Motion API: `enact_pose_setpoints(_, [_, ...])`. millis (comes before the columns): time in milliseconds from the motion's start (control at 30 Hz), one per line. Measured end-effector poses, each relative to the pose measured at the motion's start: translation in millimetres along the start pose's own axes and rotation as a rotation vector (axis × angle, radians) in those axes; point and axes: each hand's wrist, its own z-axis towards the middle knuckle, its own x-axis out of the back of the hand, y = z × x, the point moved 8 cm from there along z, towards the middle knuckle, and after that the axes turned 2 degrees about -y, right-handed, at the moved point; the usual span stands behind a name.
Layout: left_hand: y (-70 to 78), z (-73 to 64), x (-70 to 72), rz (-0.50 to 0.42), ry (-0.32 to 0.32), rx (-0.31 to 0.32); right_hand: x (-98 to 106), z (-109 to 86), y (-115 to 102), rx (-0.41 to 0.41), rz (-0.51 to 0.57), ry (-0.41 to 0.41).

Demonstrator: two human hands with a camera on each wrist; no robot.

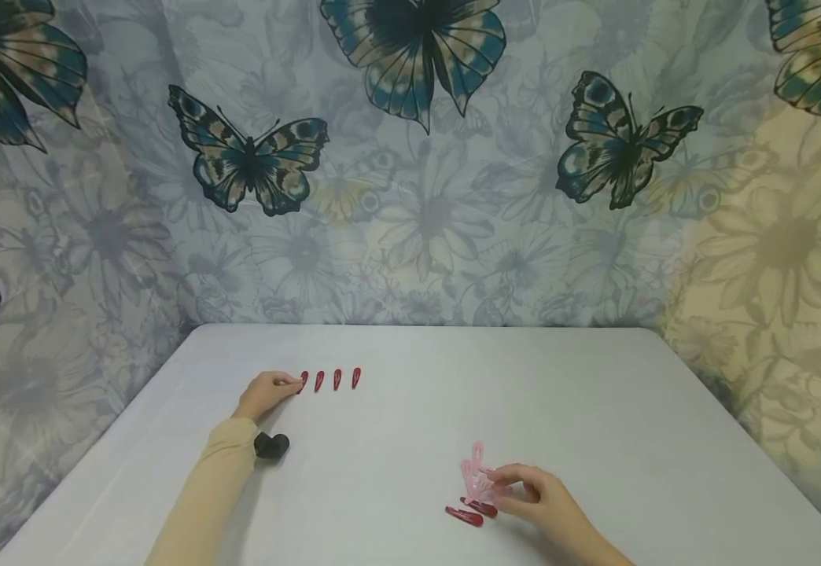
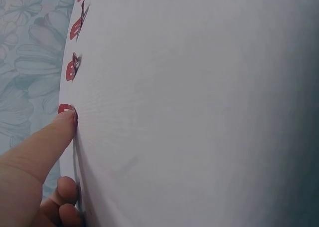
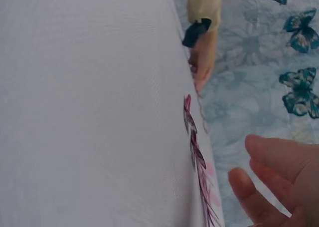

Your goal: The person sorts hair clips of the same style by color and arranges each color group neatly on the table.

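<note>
My left hand (image 1: 265,395) reaches to the leftmost red snap hair clip (image 1: 303,380) of a short row on the white table. In the left wrist view a straight finger (image 2: 52,137) presses on that clip, while other fingertips are bent below. My right hand (image 1: 534,499) is at the right edge of a cluster of pink hair clips (image 1: 473,478), thumb and fingers apart. The right wrist view shows nothing between its fingers. Two dark red hair clips (image 1: 464,516) lie just in front of the pink ones. Some of the pink clips are hidden behind the fingers.
More red hair clips (image 1: 337,380) continue the row to the right, spaced apart and standing lengthwise. The white table (image 1: 410,424) ends at a wall of butterfly-patterned cloth (image 1: 432,267). A black band (image 1: 272,446) sits at the left wrist.
</note>
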Motion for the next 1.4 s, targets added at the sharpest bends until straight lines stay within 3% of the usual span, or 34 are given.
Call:
enact_pose_setpoints(133, [-0.3,-1.0,-4.0,0.003,-0.006,-0.001,-2,-3.6,8,-0.021,-0.1,0.016])
enact_pose_setpoints(467, [-1.1,-0.7,-6.4,0.021,-0.008,0.03,-7,-6.0,4,0.111,-0.248,0.036])
enact_pose_setpoints(667, [-2.7,0.7,-5.1,0.026,0.0,0.042,-9,-6.3,-2,0.172,-0.281,0.045])
enact_pose_setpoints(1233, [-2.3,1.9,-1.7,0.023,-0.005,0.056,-17,-4.0,-5,0.158,-0.321,0.077])
enact_pose_setpoints(1400, [-4.2,2.3,-2.5,0.013,-0.003,0.051,-19,-3.6,-9,0.206,-0.308,0.077])
